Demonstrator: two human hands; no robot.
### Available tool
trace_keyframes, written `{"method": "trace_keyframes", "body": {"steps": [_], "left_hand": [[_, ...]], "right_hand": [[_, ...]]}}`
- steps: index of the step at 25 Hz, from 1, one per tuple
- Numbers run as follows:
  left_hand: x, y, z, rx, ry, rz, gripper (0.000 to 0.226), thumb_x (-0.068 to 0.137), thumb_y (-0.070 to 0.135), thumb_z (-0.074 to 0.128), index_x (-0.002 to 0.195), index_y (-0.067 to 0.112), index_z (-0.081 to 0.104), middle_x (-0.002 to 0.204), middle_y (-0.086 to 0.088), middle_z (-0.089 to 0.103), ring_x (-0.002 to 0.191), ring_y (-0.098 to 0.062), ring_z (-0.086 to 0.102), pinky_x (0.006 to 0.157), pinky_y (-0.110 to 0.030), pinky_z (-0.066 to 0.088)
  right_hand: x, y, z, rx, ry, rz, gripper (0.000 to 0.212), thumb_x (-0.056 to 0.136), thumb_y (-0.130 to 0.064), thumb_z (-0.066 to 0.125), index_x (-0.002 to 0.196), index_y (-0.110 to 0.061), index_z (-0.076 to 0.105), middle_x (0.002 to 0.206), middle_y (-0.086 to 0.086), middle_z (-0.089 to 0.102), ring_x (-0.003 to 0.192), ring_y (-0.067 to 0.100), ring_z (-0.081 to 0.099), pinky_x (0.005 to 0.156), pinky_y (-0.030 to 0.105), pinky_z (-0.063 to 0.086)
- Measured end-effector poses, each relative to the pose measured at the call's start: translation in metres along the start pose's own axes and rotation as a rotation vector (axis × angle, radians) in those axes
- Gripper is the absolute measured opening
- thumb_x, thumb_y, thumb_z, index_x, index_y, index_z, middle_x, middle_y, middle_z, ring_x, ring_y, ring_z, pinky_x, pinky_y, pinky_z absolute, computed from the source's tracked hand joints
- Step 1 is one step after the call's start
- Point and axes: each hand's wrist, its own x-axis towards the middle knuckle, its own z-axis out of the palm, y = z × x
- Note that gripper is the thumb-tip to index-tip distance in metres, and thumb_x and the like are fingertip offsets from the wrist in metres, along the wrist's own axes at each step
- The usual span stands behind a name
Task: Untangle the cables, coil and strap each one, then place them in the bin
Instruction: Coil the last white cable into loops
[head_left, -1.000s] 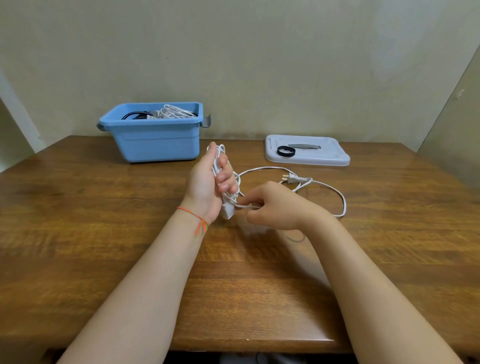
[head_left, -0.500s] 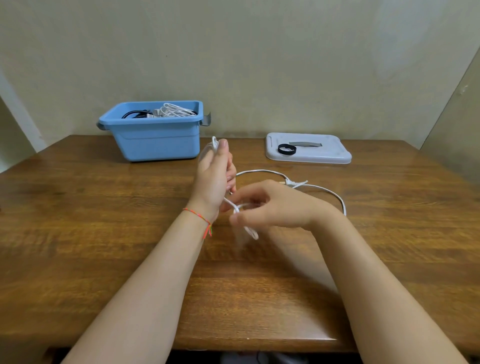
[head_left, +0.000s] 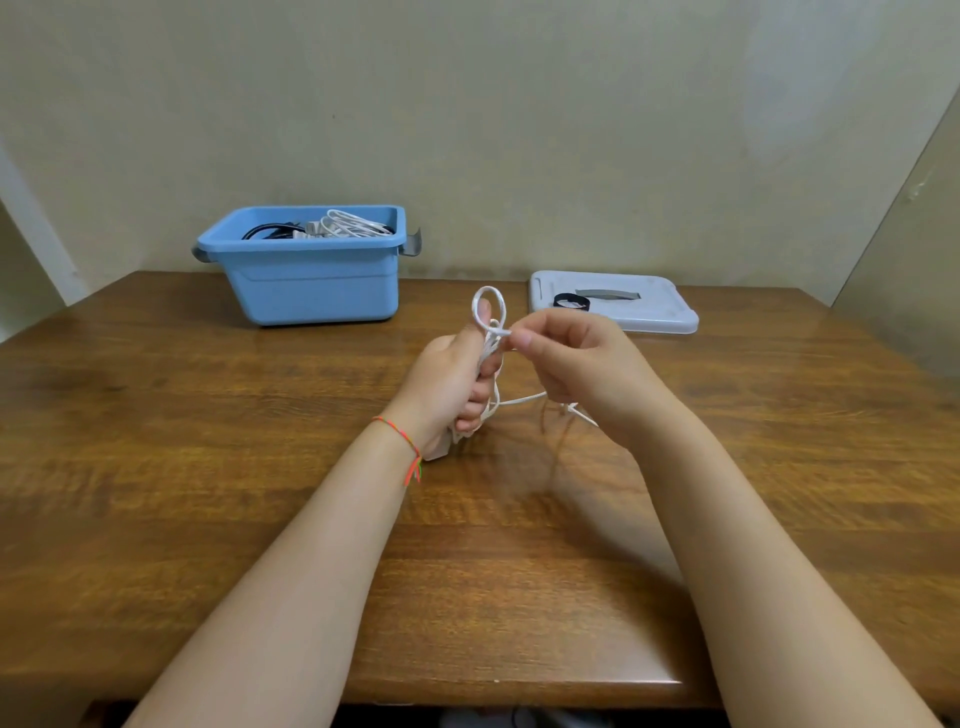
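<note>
While the left hand (head_left: 451, 387) is gripping one white cable (head_left: 489, 332) bunched in its curled fingers, the right hand (head_left: 576, 364) is pinching a strand just beside the left thumb. One bin (head_left: 311, 280), one lid (head_left: 654, 312) and one black strap (head_left: 570, 301) are sitting beyond the fingertips.

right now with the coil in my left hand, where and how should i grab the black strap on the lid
Probably pinch the black strap by its near edge with the right hand, coming from above and the front. It lies as a small closed ring on the flat grey lid, open space around it, so a thumb-and-finger pinch on the band should lift it. The left hand holds the white cable.
</note>
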Motion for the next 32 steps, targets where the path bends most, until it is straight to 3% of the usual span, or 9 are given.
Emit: {"method": "trace_keyframes", "body": {"steps": [5,14,16,18,22,24,26,29,32], "left_hand": [[0.002,0.000,-0.002,0.080,-0.085,-0.049,0.053,0.102,0.054,0.034,0.062,0.019,0.035,0.047,0.002,0.023,0.039,-0.014,0.016,0.044,-0.025,0.013],[-0.001,0.001,-0.010,0.104,-0.317,-0.124,0.054,0.099,0.059,0.039,0.061,0.021,0.033,0.047,0.004,0.018,0.039,-0.012,0.014,0.046,-0.026,0.009],[-0.003,0.002,-0.014,-0.053,-0.478,-0.149,0.055,0.092,0.063,0.047,0.058,0.022,0.033,0.046,0.005,0.014,0.036,-0.010,0.011,0.042,-0.021,0.009],[-0.005,0.004,-0.019,-0.183,-0.639,-0.135,0.054,0.088,0.060,0.058,0.058,0.023,0.032,0.047,0.006,0.011,0.036,-0.009,0.010,0.038,-0.018,0.011],[-0.004,0.005,-0.021,-0.315,-0.627,-0.192,0.048,0.095,0.051,0.047,0.058,0.022,0.037,0.045,0.008,0.014,0.036,-0.007,0.010,0.036,-0.018,0.012],[-0.001,0.004,-0.020,-0.308,-0.584,-0.240,0.047,0.093,0.052,0.043,0.058,0.022,0.038,0.043,0.010,0.019,0.033,-0.004,0.014,0.037,-0.018,0.011],[0.001,0.002,-0.018,-0.283,-0.554,-0.281,0.045,0.091,0.053,0.043,0.058,0.022,0.041,0.042,0.010,0.022,0.032,-0.003,0.016,0.038,-0.019,0.010],[0.001,0.001,-0.016,-0.275,-0.514,-0.311,0.047,0.090,0.053,0.044,0.056,0.022,0.043,0.041,0.010,0.022,0.031,-0.003,0.018,0.038,-0.019,0.010],[0.002,0.000,-0.013,-0.308,-0.505,-0.340,0.053,0.095,0.054,0.038,0.054,0.021,0.043,0.041,0.010,0.022,0.031,-0.003,0.018,0.039,-0.019,0.009]], "right_hand": [[0.010,0.008,-0.003,-0.183,0.399,0.032,0.015,0.094,-0.029,0.063,0.085,-0.018,0.065,0.057,-0.013,0.049,0.051,0.004,0.041,0.055,0.026,0.035],[0.011,0.007,-0.016,-0.181,0.764,-0.045,0.035,0.102,-0.027,0.049,0.068,-0.020,0.053,0.059,-0.012,0.046,0.052,-0.003,0.042,0.052,0.013,0.032],[0.012,0.010,-0.020,-0.263,0.709,0.059,0.040,0.101,-0.033,0.050,0.065,-0.018,0.055,0.054,-0.009,0.046,0.052,0.003,0.042,0.055,0.020,0.035],[0.011,0.012,-0.019,-0.326,0.492,0.199,0.045,0.099,-0.039,0.053,0.060,-0.016,0.056,0.042,-0.008,0.047,0.048,0.014,0.044,0.057,0.028,0.038],[0.008,0.015,-0.011,-0.653,0.140,0.260,0.039,0.095,-0.034,0.059,0.059,-0.022,0.059,0.051,-0.007,0.055,0.053,0.011,0.048,0.052,0.025,0.036],[0.008,0.012,-0.006,-0.653,0.135,0.086,0.023,0.092,-0.014,0.055,0.082,-0.028,0.070,0.075,-0.012,0.064,0.068,0.005,0.054,0.058,0.019,0.037],[0.007,0.005,-0.004,-0.446,0.139,-0.008,0.041,0.085,0.000,0.045,0.099,-0.029,0.071,0.090,-0.015,0.068,0.070,-0.006,0.056,0.061,0.013,0.039],[0.005,0.002,0.001,-0.347,0.091,-0.103,0.035,0.085,-0.001,0.046,0.092,-0.024,0.071,0.080,-0.014,0.066,0.065,-0.007,0.053,0.057,0.008,0.037],[0.006,0.007,0.005,-0.468,0.134,-0.105,0.028,0.094,-0.018,0.050,0.067,-0.016,0.056,0.056,-0.008,0.046,0.054,0.005,0.039,0.054,0.026,0.033]]}}
